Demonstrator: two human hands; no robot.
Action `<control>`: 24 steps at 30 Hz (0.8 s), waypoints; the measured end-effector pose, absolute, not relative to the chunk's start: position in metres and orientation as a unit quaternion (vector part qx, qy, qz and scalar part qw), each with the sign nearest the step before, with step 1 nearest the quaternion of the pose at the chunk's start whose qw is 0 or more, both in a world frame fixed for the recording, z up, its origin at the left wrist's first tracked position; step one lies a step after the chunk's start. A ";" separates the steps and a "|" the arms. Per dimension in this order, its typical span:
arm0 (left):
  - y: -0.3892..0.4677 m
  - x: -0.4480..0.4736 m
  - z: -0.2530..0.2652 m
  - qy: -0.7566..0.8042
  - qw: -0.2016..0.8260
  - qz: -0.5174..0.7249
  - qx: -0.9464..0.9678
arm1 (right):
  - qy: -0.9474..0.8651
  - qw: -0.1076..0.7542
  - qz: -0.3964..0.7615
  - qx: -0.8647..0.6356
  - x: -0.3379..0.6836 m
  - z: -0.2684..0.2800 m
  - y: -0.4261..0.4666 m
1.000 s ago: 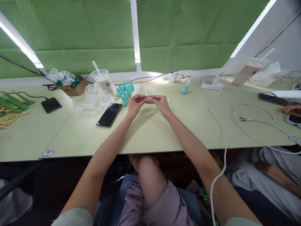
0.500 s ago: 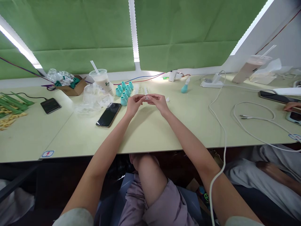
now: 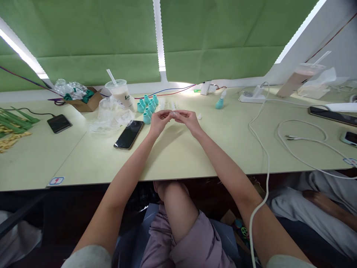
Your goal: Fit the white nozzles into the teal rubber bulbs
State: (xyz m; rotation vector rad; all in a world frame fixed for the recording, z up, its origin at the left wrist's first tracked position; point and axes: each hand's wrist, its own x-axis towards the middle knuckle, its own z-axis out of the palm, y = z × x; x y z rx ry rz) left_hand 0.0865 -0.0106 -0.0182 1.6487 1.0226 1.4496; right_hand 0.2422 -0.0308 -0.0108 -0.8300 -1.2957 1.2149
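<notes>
My left hand (image 3: 159, 122) and my right hand (image 3: 189, 120) meet fingertip to fingertip above the table. Between them they pinch a small clear plastic piece (image 3: 173, 113), partly hidden by the fingers. Several turquoise rubber bulbs (image 3: 147, 118) stand in a cluster just left of my left hand. Behind the hands lie several clear plastic pieces (image 3: 166, 104). A small white piece (image 3: 199, 116) rests right of my right hand. Farther right stands a turquoise bulb with a clear tip (image 3: 219, 103) on it.
A black phone (image 3: 129, 135) and a crumpled plastic bag (image 3: 107, 118) lie left, near a drink cup (image 3: 119, 93) and a cardboard box (image 3: 86, 102). A white cable (image 3: 260, 143) runs from a power strip (image 3: 251, 98) over the table's edge. Another person's leg (image 3: 306, 204) is at right.
My hands stay together, with the clear piece showing slightly more between the fingertips. At the far right, another person's hand has left the phone and gone out of view.
</notes>
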 end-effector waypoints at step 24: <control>-0.014 0.088 -0.024 0.374 0.286 0.574 0.670 | -0.503 0.585 0.515 -0.374 0.239 -0.016 -0.022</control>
